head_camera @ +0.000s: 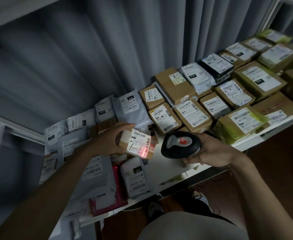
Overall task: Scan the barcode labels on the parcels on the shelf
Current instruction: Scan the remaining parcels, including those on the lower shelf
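Left hand [113,141] grips a small parcel [136,144] above the shelf's [185,174] front edge; right hand [210,153] curls around the scanner [178,144].

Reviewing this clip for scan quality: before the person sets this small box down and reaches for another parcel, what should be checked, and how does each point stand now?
1. Left hand grips the small box firmly: ok, fingers curl around its far side.
2. Right hand holds the scanner aimed at the box: ok.
3. Red scan light lands on the label: ok, near the label's lower edge.
4. Light crosses a barcode: cannot tell, too blurred.
5. Scan registered: cannot tell, no readout visible.
6. Free spot on the shelf for putting the box down: ok, bare white surface below the scanner.
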